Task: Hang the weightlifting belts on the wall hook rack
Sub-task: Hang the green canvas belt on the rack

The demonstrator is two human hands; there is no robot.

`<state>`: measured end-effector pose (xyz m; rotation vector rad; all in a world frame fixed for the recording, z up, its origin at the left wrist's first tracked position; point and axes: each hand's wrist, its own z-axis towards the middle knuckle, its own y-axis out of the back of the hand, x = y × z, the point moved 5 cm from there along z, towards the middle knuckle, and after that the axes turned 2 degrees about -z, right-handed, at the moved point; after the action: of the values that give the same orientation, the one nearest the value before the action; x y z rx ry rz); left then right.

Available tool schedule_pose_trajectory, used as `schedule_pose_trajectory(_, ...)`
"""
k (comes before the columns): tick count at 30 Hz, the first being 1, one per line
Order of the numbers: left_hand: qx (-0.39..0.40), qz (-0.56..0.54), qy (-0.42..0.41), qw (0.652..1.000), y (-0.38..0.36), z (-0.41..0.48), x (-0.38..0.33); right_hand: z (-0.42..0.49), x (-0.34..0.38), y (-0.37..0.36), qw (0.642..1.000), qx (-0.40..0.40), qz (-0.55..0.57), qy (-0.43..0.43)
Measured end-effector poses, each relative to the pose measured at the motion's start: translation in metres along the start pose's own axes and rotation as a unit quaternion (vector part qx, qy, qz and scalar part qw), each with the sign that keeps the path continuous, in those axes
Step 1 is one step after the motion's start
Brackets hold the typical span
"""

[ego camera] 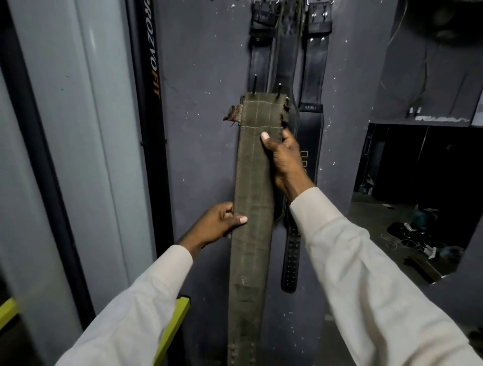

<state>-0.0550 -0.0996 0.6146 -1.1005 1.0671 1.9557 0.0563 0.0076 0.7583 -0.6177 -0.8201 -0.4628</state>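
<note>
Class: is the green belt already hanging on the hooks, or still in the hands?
Still in the hands. The left hand and right hand grip the green belt; its top sits far below the hooks.

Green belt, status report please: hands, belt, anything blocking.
Left hand and right hand both grip the green belt, upright against the wall. Buckle end up, prongs showing. Black belts already hang behind it; hooks out of view.
</note>
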Motion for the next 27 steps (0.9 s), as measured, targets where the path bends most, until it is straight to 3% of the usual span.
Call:
schedule_pose_trajectory(4,-0.040,0.043,-0.003,0.998,-0.001,-0.005,0.013,0.001,-0.003,-0.001,1.000,0.005,0.004,0.001)
schedule_pose_trajectory(9,0.060,0.138,0.068,0.986,-0.007,-0.014,0.053,0.006,-0.001,0.004,1.000,-0.004,0.024,0.004)
schedule_pose_trajectory(13,0.086,0.200,0.122,0.968,-0.015,-0.021,0.083,0.010,0.000,0.008,0.999,-0.007,0.040,0.004)
schedule_pose_trajectory(16,0.050,0.132,0.081,0.987,-0.017,-0.021,0.075,0.010,0.000,0.013,0.999,-0.001,0.050,0.002)
schedule_pose_trajectory(19,-0.070,-0.015,0.003,0.997,-0.011,-0.005,0.032,0.008,-0.003,0.019,0.998,-0.006,0.058,-0.003)
schedule_pose_trajectory(23,-0.178,-0.129,-0.092,0.971,-0.001,0.025,-0.058,-0.012,-0.026,0.019,0.997,0.011,0.070,-0.023)
schedule_pose_trajectory(27,-0.231,-0.231,-0.108,0.939,0.003,0.046,-0.102,-0.035,-0.044,0.013,0.993,0.073,0.060,-0.063)
